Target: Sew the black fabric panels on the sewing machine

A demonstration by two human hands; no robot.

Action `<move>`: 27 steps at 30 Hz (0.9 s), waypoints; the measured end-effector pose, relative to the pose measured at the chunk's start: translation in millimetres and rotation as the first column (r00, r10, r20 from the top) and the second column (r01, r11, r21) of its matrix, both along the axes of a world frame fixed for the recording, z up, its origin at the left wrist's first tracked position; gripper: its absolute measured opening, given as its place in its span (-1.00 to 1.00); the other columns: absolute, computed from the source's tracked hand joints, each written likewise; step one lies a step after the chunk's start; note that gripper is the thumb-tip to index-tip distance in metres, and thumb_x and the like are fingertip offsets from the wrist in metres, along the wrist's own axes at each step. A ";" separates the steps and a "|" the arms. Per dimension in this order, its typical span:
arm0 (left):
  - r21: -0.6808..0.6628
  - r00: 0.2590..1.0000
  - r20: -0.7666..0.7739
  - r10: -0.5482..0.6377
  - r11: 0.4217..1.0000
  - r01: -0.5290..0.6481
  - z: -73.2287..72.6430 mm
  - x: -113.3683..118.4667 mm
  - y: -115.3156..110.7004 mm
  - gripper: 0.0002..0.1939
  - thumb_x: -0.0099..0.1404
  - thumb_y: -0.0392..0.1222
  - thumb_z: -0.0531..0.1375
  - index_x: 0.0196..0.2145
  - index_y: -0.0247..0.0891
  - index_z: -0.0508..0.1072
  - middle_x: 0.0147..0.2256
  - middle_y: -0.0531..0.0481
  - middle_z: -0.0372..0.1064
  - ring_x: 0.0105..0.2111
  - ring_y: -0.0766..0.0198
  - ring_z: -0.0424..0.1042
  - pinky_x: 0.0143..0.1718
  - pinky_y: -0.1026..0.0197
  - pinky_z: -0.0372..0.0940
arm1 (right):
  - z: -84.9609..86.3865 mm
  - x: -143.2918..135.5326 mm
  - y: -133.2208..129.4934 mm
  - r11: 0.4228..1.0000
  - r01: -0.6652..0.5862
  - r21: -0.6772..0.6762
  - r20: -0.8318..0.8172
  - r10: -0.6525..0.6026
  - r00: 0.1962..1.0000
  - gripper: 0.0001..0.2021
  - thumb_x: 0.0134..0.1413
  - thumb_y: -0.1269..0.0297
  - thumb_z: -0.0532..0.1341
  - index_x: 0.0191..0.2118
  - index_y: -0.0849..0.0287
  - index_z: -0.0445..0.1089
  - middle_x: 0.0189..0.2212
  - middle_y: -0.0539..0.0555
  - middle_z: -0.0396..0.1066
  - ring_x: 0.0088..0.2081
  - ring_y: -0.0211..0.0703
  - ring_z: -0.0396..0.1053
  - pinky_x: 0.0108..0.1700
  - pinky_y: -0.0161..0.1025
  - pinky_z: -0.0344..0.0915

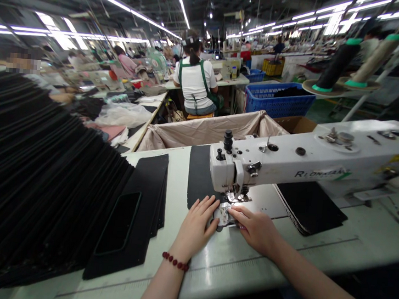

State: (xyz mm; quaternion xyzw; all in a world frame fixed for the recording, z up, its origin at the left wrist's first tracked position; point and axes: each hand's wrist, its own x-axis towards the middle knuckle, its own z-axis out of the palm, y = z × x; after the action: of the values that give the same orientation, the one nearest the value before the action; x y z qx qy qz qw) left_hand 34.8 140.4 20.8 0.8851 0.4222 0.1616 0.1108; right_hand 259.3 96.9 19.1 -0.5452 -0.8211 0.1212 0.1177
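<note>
Ctr: pale green tabletop (221, 271). L hand (197, 223) flat, fingers slightly apart, at near edge of black panel (198, 172); R hand (257, 230) beside machine foot, fingers bent. Tall black stack (55, 179) fills frame left; phone (119, 224) lies on black pieces (151, 182) next to it. Bkgd: factory hall w/ strip lights (114, 2), co-worker (196, 85) from behind. White sewing machine (288, 161) hides panel's rt side; can't tell if R hand grips anything. Machine lettering: "RLON…", rest unclear.

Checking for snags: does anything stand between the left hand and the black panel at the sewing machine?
Nothing visible: the left hand lies at the near end of the black panel; the sewing machine hides some of it.
</note>
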 end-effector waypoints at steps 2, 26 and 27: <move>0.001 1.000 -0.027 0.011 1.000 -0.011 -2.2 1.0 0.7 -0.48 0.38 -0.13 0.04 0.26 -0.05 0.05 0.28 0.00 -0.02 0.27 0.16 -0.03 0.26 -0.09 -0.07 | -0.3 0.3 0.6 1.000 -0.002 0.001 -0.001 0.002 1.000 -0.45 0.10 0.43 0.04 0.22 -0.02 0.11 0.20 0.00 0.18 -0.04 -0.09 0.36 -0.08 -0.16 0.30; 0.024 0.996 -0.081 0.024 0.999 -0.022 -4.0 3.4 2.4 -0.42 0.38 -0.07 0.02 0.29 -0.07 -0.07 0.31 0.00 -0.12 0.29 0.14 -0.13 0.27 -0.09 -0.09 | -1.7 0.8 -0.8 1.000 -0.005 0.013 -0.026 0.005 1.000 -0.49 0.13 0.42 0.04 0.21 -0.01 0.14 0.19 0.00 0.18 -0.03 -0.09 0.36 -0.08 -0.18 0.29; 0.022 0.997 -0.078 0.026 0.999 -0.024 -4.2 3.5 2.6 -0.42 0.38 -0.07 0.02 0.29 -0.07 -0.06 0.30 0.00 -0.12 0.29 0.14 -0.12 0.27 -0.09 -0.08 | -1.3 1.0 -0.9 1.000 -0.004 0.012 -0.026 0.004 1.000 -0.49 0.12 0.42 0.04 0.21 -0.01 0.14 0.19 0.00 0.19 -0.03 -0.09 0.36 -0.08 -0.18 0.29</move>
State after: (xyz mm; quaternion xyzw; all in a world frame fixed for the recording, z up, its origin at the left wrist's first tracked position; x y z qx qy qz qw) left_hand 38.3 143.1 16.6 0.8866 0.4355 0.1324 0.0828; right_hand 260.3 96.0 17.9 -0.5413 -0.8213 0.1236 0.1312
